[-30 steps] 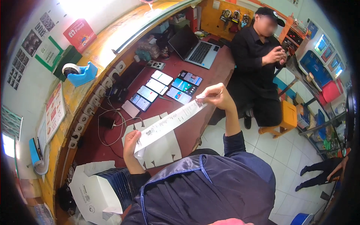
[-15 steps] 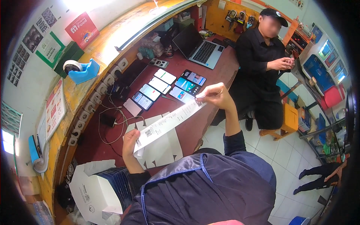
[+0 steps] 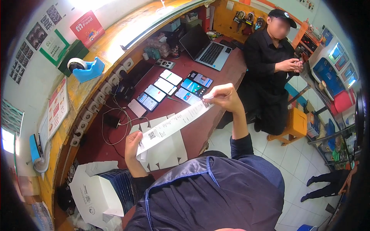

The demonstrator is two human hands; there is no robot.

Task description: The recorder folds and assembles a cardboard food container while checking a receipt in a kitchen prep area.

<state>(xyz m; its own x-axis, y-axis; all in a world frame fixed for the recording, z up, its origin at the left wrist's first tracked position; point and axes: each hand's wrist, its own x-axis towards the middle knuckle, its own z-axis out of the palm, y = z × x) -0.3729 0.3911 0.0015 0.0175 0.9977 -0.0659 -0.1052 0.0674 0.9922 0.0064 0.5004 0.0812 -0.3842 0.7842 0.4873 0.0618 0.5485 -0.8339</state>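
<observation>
My left hand [image 3: 133,144] and right hand [image 3: 224,97], fingers closed, pinch a printed receipt [image 3: 169,125] by the near edge of the desk [image 3: 197,133]; reading it likely needs steadiness.

White receipt [image 3: 172,124] with black print [image 3: 152,135], maroon desk [image 3: 197,135]
From afar I see a blue tape dispenser [image 3: 91,71], an orange stool [image 3: 296,127], white floor tiles [image 3: 269,149].
</observation>
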